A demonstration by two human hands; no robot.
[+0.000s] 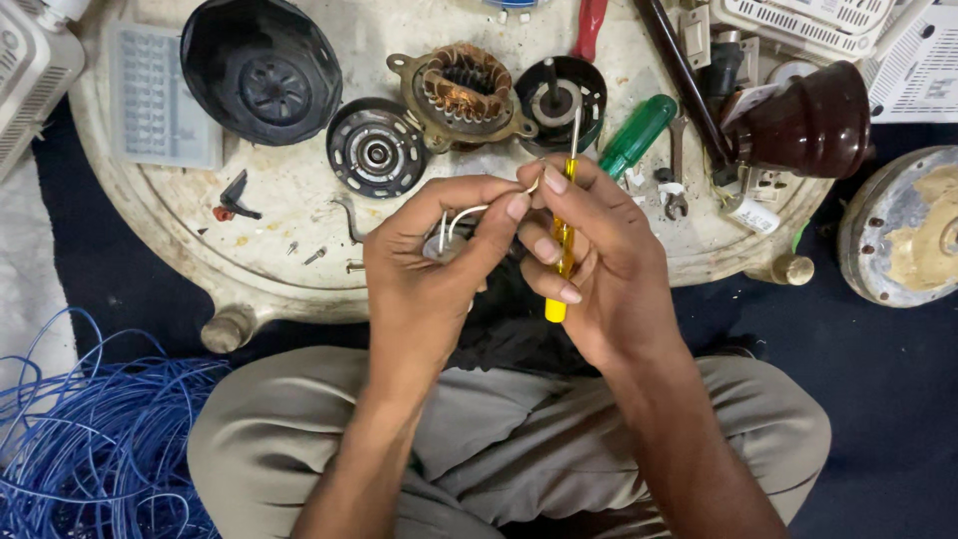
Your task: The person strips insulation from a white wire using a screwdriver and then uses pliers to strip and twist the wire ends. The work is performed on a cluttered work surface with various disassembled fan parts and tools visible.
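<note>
1. The right hand (599,265) is curled tight around a slim yellow-handled screwdriver (562,240), blade pointing up.
2. The left hand (429,265) pinches a thin white wire (467,212) and cups a small grey part, mostly hidden.
3. Both hover over the worn round white tray (299,269).
4. Behind them sits a copper-wound motor stator (464,90).
5. A tangle of blue wire (90,439) lies by the knee.
</note>
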